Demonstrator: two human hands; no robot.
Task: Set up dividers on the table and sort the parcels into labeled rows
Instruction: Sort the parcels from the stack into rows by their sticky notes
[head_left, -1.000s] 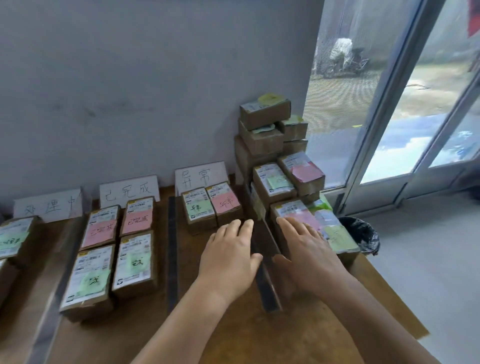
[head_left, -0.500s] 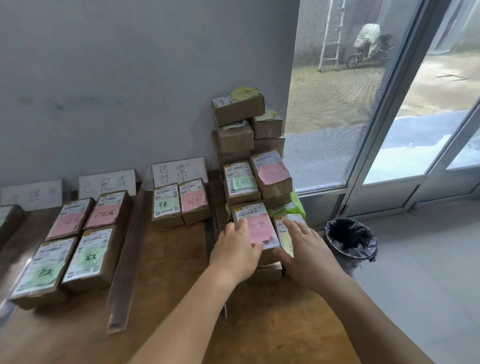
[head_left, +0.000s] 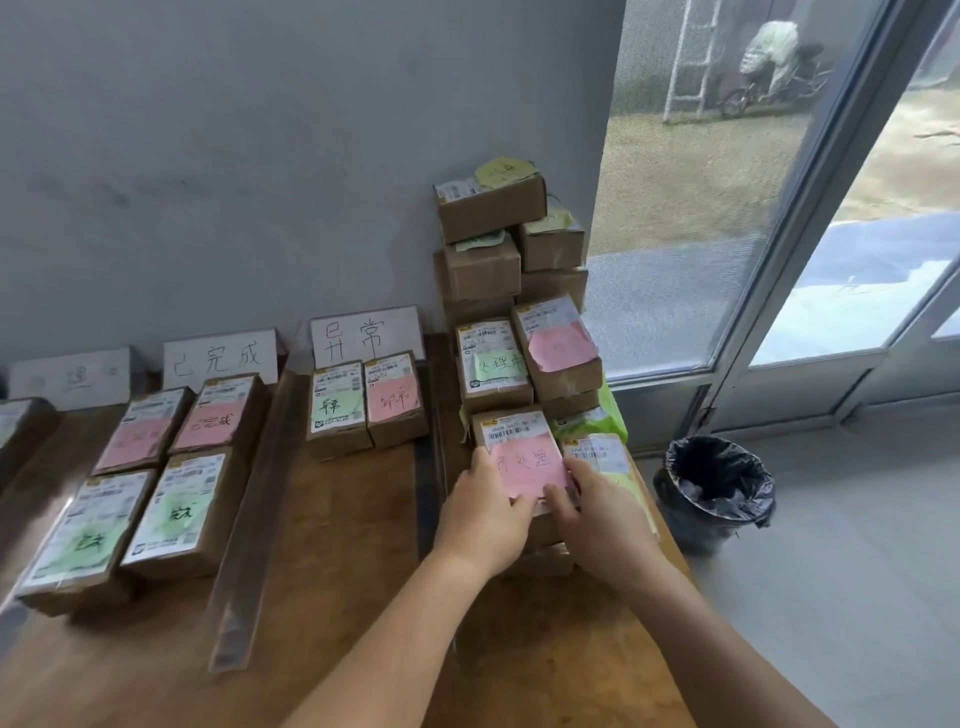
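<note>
A small brown parcel with a pink note (head_left: 524, 457) lies at the front of the unsorted pile at the table's right end. My left hand (head_left: 480, 512) grips its left edge and my right hand (head_left: 597, 519) grips its right front corner. Behind it the pile of parcels (head_left: 493, 249) rises against the wall. Two clear dividers lie on the wooden table (head_left: 337, 545): one long strip (head_left: 249, 519) and another (head_left: 428, 457) beside my left hand. White label cards (head_left: 366, 335) (head_left: 221, 358) (head_left: 70, 376) lean on the wall, with sorted parcels (head_left: 366, 405) (head_left: 176, 457) in rows before them.
A black-lined waste bin (head_left: 714, 493) stands on the floor just off the table's right end. A glass door and window (head_left: 727, 208) fill the right side. The grey wall backs the table.
Both hands left the divider and moved right and forward onto the pink-note parcel, closing on its two sides. The view swung right, so the rows sit further left.
</note>
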